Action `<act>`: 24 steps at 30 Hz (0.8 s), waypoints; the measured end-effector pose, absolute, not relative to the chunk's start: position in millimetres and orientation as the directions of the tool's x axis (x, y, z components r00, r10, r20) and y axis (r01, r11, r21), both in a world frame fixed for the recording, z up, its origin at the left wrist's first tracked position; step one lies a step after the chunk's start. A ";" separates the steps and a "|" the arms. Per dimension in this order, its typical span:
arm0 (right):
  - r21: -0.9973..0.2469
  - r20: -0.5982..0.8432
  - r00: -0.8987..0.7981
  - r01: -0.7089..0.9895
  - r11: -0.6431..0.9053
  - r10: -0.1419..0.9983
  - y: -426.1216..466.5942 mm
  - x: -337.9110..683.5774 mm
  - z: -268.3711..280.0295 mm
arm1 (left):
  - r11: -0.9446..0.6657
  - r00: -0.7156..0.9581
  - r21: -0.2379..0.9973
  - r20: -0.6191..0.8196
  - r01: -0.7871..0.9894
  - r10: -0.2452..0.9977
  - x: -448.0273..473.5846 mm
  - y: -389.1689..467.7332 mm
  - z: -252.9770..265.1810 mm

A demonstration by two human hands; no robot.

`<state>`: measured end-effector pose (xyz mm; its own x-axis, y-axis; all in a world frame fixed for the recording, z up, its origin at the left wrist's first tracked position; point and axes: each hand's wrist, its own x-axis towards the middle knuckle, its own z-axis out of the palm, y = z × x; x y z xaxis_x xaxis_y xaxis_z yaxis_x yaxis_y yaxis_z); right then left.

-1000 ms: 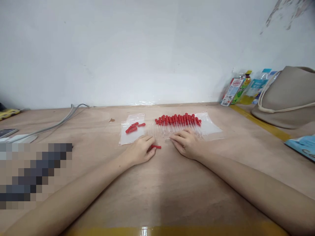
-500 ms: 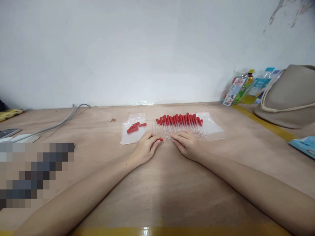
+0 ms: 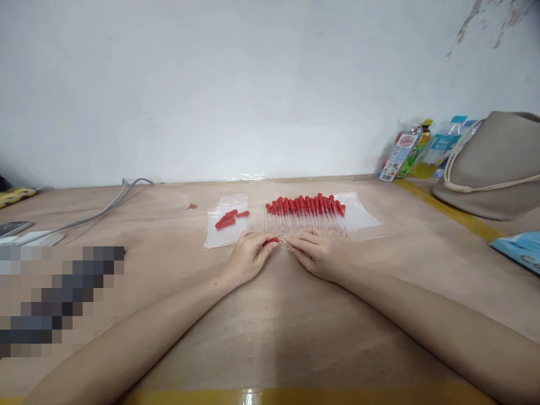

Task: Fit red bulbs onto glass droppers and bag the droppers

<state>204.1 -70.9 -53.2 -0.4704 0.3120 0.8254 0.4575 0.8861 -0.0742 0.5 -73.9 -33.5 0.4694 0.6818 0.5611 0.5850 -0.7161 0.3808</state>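
My left hand [image 3: 250,253] pinches a red rubber bulb [image 3: 271,241], its open end facing right. Opposite it, my right hand [image 3: 311,252] is closed on a thin clear dropper tube [image 3: 283,240], whose end meets the bulb's mouth; whether it has entered cannot be made out. Behind my hands lies a row of droppers with red bulbs [image 3: 306,205] and clear stems. Bare clear tubes [image 3: 261,220] lie at the row's left end. Several loose red bulbs [image 3: 228,221] rest on a clear plastic bag [image 3: 211,238] beyond my left hand.
Another plastic bag [image 3: 363,216] lies right of the row. At the right stand drink bottles [image 3: 436,151], a carton [image 3: 399,158], a beige bag [image 3: 493,163] and a blue packet [image 3: 518,252]. On the left are a grey cable [image 3: 110,204] and a phone [image 3: 14,228].
My right hand has moved slightly left, bringing the tube's end up to the red bulb. The gap between bulb and tube has closed, and more of the bulb shows.
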 end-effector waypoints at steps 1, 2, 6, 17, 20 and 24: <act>-0.081 0.825 -0.470 0.451 0.889 0.313 -71.4 203.7 -53.1 | -0.716 0.463 0.391 0.566 0.578 0.683 0.3 -74.5 -33.4; -0.091 0.822 -0.471 0.449 0.889 0.322 -71.9 203.5 -52.9 | -0.721 0.461 0.397 0.572 0.568 0.679 -0.2 -74.9 -33.3; -0.102 0.781 -0.518 0.445 0.890 0.348 -72.6 206.0 -50.7 | -0.769 0.519 0.375 0.577 0.518 0.631 -4.1 -75.1 -32.7; 0.147 0.658 -0.681 0.534 0.833 0.321 -77.7 209.5 -36.9 | -0.859 0.692 0.130 0.539 0.495 0.481 -5.8 -74.6 -33.3; 0.133 0.685 -0.648 0.559 0.818 0.332 -77.3 209.4 -36.4 | -0.856 0.673 0.064 0.589 0.512 0.447 -5.0 -73.4 -34.0; 0.088 0.741 -0.578 0.587 0.804 0.341 -72.8 214.4 -38.1 | -0.853 0.604 0.032 0.692 0.521 0.395 -6.2 -71.2 -35.1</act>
<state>214.4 -72.8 -38.1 -0.5785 0.3409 0.7410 0.5874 0.8045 0.0884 -6.2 -71.2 -35.1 0.6044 0.3952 0.6917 0.5214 -0.8527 0.0317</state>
